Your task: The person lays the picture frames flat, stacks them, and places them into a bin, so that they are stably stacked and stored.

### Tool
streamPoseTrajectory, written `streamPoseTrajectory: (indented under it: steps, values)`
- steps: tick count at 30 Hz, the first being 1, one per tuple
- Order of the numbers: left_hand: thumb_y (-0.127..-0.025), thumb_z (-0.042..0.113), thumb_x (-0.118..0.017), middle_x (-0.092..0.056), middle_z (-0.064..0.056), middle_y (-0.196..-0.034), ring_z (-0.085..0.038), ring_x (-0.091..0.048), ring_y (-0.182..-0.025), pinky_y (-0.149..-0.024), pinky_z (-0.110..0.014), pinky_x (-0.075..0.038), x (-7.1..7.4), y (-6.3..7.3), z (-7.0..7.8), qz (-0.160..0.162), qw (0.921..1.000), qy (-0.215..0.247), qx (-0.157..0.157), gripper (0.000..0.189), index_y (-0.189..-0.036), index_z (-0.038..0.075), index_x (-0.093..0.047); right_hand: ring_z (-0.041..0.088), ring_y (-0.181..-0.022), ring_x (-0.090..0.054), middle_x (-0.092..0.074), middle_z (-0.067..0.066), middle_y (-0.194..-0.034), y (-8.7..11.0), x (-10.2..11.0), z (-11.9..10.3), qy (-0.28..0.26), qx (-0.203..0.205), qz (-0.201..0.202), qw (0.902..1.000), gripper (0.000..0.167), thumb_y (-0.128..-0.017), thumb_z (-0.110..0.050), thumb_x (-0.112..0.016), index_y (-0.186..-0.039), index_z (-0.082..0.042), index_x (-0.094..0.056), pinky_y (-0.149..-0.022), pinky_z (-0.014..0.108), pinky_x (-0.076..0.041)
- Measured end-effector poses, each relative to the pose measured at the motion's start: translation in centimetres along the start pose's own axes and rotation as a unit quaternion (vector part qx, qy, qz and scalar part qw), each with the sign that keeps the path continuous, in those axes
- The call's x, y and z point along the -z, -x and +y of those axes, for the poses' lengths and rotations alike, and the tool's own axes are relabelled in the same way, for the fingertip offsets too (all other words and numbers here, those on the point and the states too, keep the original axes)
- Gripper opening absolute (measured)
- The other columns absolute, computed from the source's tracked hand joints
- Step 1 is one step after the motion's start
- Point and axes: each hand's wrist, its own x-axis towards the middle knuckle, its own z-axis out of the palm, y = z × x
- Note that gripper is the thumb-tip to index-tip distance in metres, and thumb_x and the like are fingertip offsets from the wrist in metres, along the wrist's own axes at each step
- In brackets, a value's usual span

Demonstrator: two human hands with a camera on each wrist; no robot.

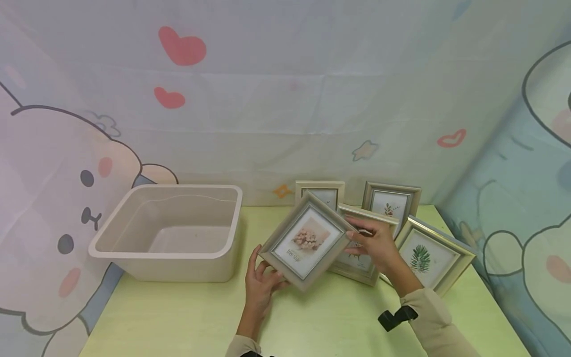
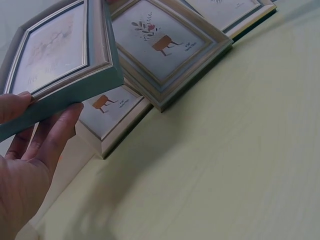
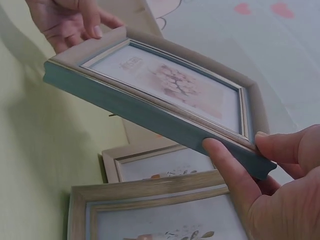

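A grey-beige picture frame (image 1: 308,240) with a pink flower print is held tilted above the table, its front turned upward. My left hand (image 1: 260,287) pinches its lower left edge, thumb on the front and fingers beneath, as the left wrist view shows. The right hand (image 1: 374,245) grips the opposite corner; in the right wrist view its thumb (image 3: 282,146) lies on the front rim. Just behind the right hand leans another picture frame (image 1: 357,270) with a plant print, partly covered by the hand and the held frame.
A beige plastic bin (image 1: 165,270) stands on the table at the left. At the back are a cream frame (image 1: 320,184) and a taupe frame (image 1: 415,203). To the right leans a gold-edged frame (image 1: 446,285) with a green leaf print. A printed cloth (image 1: 285,99) hangs behind.
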Motion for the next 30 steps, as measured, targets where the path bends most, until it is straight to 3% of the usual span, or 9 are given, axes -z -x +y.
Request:
streamPoseTrajectory:
  steps: [5, 11, 20, 23, 26, 30]
  values:
    - [-0.082, -0.019, -0.062, -0.06, -0.002, -0.114, -0.016, -0.072, -0.087, -0.071, -0.038, -0.063, 0.1, 0.1, 0.5, 0.0, 0.9999, -0.009, 0.008, 0.096, -0.158, 0.022, -0.021, 0.013, -0.095, -0.063, -0.054, 0.006, -0.123, 0.5, 0.0, 0.5, -0.016, -0.008, 0.003, 0.9998, 0.052, -0.093, 0.005, -0.063, -0.142, 0.009, -0.046, -0.08, 0.042, -0.062]
    - [-0.08, -0.022, -0.06, -0.06, -0.002, -0.111, -0.018, -0.072, -0.088, -0.066, -0.037, -0.063, 0.3, 0.1, 1.5, -0.009, 0.9998, -0.018, 0.006, 0.094, -0.156, 0.019, -0.024, 0.013, -0.094, -0.066, -0.056, 0.006, -0.118, 0.8, 0.1, 0.7, -0.014, -0.002, -0.008, 0.9999, 0.053, -0.094, 0.005, -0.062, -0.142, 0.012, -0.044, -0.081, 0.039, -0.062]
    - [-0.081, -0.021, -0.061, -0.061, -0.001, -0.111, -0.018, -0.072, -0.09, -0.064, -0.034, -0.063, 1.4, 0.0, 2.8, -0.057, 0.9971, -0.049, 0.003, 0.09, -0.154, 0.018, -0.026, 0.014, -0.091, -0.071, -0.061, 0.003, -0.113, 1.0, 0.6, 1.2, 0.021, 0.013, -0.038, 0.999, 0.053, -0.091, 0.003, -0.067, -0.139, 0.014, -0.047, -0.081, 0.044, -0.062]
    - [-0.081, -0.02, -0.062, -0.061, -0.001, -0.111, -0.017, -0.072, -0.09, -0.064, -0.035, -0.063, 1.6, 0.0, 3.2, -0.066, 0.9961, -0.058, 0.009, 0.09, -0.155, 0.016, -0.025, 0.011, -0.094, -0.071, -0.063, 0.0, -0.111, 1.1, 0.7, 1.3, 0.045, 0.023, -0.052, 0.9974, 0.053, -0.09, 0.001, -0.069, -0.138, 0.013, -0.049, -0.081, 0.04, -0.062]
    - [-0.08, -0.02, -0.062, -0.06, -0.002, -0.111, -0.018, -0.073, -0.089, -0.063, -0.036, -0.063, 1.9, -0.1, 3.7, -0.073, 0.9945, -0.073, 0.013, 0.091, -0.156, 0.012, -0.022, 0.009, -0.095, -0.07, -0.064, 0.002, -0.111, 1.2, 0.9, 1.3, 0.074, 0.031, -0.066, 0.9946, 0.054, -0.089, 0.0, -0.07, -0.138, 0.012, -0.05, -0.08, 0.034, -0.062]
    - [-0.08, -0.02, -0.062, -0.06, -0.002, -0.112, -0.018, -0.073, -0.091, -0.063, -0.038, -0.063, 2.3, -0.3, 4.4, -0.093, 0.9907, -0.098, 0.016, 0.092, -0.156, 0.009, -0.019, 0.01, -0.098, -0.067, -0.063, 0.017, -0.117, 1.6, 0.9, 1.2, 0.111, 0.033, -0.076, 0.9904, 0.056, -0.089, -0.002, -0.071, -0.14, 0.01, -0.049, -0.079, 0.029, -0.06]
